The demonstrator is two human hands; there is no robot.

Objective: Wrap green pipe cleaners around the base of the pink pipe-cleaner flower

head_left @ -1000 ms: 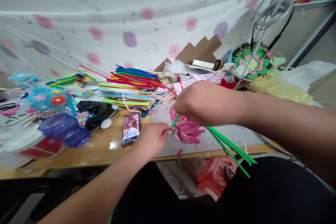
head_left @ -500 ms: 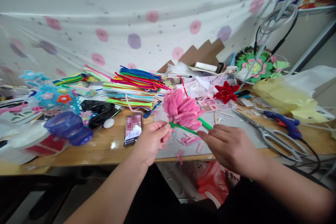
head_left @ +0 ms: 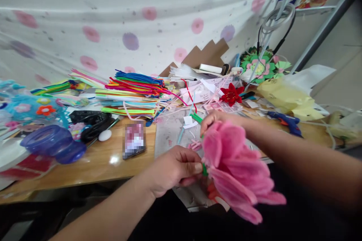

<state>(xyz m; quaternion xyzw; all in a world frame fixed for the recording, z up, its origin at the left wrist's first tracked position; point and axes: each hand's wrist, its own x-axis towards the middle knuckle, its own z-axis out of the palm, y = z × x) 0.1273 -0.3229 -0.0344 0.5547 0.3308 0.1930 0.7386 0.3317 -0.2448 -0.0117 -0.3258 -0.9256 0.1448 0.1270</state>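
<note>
A large pink pipe-cleaner flower [head_left: 240, 165] is tilted toward me, its petals pointing down and to the right. My left hand [head_left: 178, 167] is closed in a pinch on the green pipe cleaner [head_left: 204, 170] at the flower's base. Behind the petals, my right hand [head_left: 217, 119] is closed, its fingers curled around green pipe cleaner; green ends [head_left: 195, 118] stick out beyond it to the upper left. The flower covers part of that hand. Short pink pipe-cleaner pieces [head_left: 194, 144] lie on the grey mat [head_left: 164, 135] beyond my left hand.
Colourful pipe-cleaner bundles [head_left: 132, 90] lie at the back. A phone [head_left: 134, 140] and a purple vase-like container [head_left: 53, 143] are on the left. At right are a red flower [head_left: 232, 94], a blue glue gun [head_left: 285, 120] and yellow wrapping [head_left: 285, 96].
The flower has swung down toward me and to the right, now in front of my right hand. That hand has moved up and left. The view has shifted right; the scissors are now hidden.
</note>
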